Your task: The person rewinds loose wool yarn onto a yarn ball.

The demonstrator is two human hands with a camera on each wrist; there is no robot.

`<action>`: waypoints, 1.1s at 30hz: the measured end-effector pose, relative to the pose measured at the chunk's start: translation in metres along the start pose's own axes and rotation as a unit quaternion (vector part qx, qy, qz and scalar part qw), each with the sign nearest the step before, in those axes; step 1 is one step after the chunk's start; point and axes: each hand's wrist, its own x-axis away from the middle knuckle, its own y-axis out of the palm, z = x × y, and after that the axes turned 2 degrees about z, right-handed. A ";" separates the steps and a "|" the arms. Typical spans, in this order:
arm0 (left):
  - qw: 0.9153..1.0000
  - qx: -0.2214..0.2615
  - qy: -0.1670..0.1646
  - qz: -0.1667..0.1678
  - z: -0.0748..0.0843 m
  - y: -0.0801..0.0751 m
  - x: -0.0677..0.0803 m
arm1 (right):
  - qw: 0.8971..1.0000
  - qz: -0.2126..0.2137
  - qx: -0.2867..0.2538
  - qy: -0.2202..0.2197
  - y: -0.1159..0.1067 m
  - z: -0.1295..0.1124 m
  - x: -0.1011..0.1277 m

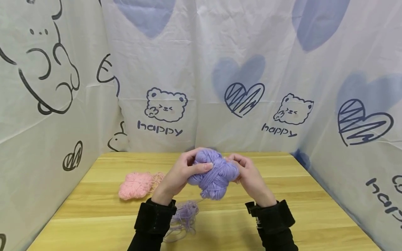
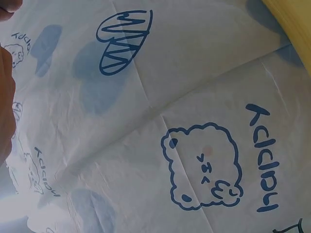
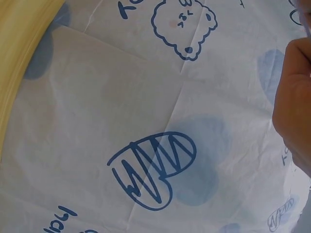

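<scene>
A lumpy ball of purple yarn [image 1: 214, 174] is held above the wooden table [image 1: 282, 216] in the head view. My left hand [image 1: 183, 172] grips its left side, thumb laid across the front. My right hand [image 1: 248, 174] holds its right side with curled fingers. A loose tangle of purple yarn [image 1: 185, 218] lies on the table under my left wrist, a strand rising from it toward the ball. The wrist views show only the edge of each hand: left hand [image 2: 6, 102], right hand [image 3: 294, 107], against the printed cloth.
A pink yarn bundle [image 1: 135, 184] with a pale orange bit [image 1: 158, 178] beside it lies on the table to the left. White cloth [image 1: 201, 87] printed with bears and hearts walls the table on three sides. Both sleeves are black.
</scene>
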 end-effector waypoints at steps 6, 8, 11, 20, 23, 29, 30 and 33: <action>0.997 -0.072 -0.010 -0.002 0.000 -0.002 0.001 | 0.999 0.052 0.001 -0.001 0.001 -0.005 0.000; 0.996 -0.089 -0.009 0.004 0.000 -0.002 0.000 | 0.998 0.056 0.001 -0.011 0.001 -0.006 0.001; 0.993 -0.113 -0.005 0.027 0.000 -0.002 0.000 | 0.998 0.056 0.003 -0.029 0.002 -0.007 0.001; 0.969 -0.183 0.064 0.153 -0.003 0.000 -0.003 | 0.994 0.042 0.059 -0.084 0.007 -0.010 0.006; 0.960 -0.190 0.083 0.190 -0.004 0.001 -0.004 | 0.992 0.041 0.072 -0.093 0.011 -0.010 0.006; 0.950 -0.187 0.088 0.232 -0.005 0.003 -0.006 | 0.992 0.035 0.075 -0.096 0.018 -0.008 0.006; 0.950 -0.184 0.085 0.236 -0.006 0.003 -0.006 | 0.992 0.033 0.076 -0.097 0.018 -0.007 0.006; 0.950 -0.176 0.080 0.246 -0.006 0.003 -0.007 | 0.991 0.030 0.083 -0.097 0.021 -0.006 0.006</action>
